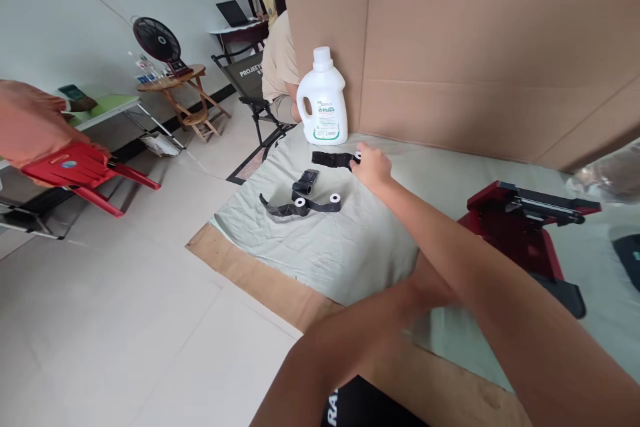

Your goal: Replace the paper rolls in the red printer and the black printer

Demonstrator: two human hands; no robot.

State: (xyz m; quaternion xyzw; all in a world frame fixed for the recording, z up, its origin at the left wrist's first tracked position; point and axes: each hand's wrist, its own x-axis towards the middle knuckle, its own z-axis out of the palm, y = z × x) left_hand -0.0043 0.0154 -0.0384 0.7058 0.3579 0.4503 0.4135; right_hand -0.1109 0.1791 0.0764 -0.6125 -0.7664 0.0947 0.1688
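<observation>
My right hand (pixel 373 165) is closed around the right end of a partly unrolled black roll (pixel 333 159) with a white core; its loose strip lies to the left on the cloth. Nearer to me lie several more such pieces: a rolled black strip (pixel 334 203) with a white core, a second one (pixel 285 209) with a curling tail, and a small dark roll (pixel 305 182). My left arm (pixel 370 313) reaches under my right forearm, which hides the fingers of my left hand. Behind the rolls stands a white detergent bottle (pixel 324 103), upright.
A red and black device (pixel 530 227) sits on the pale cloth (pixel 360 253) at the right. A cardboard panel (pixel 465 47) closes off the back. People sit beyond at the left, near a folding chair (pixel 245 77), a fan (pixel 157 40) and a red stool (pixel 75 170).
</observation>
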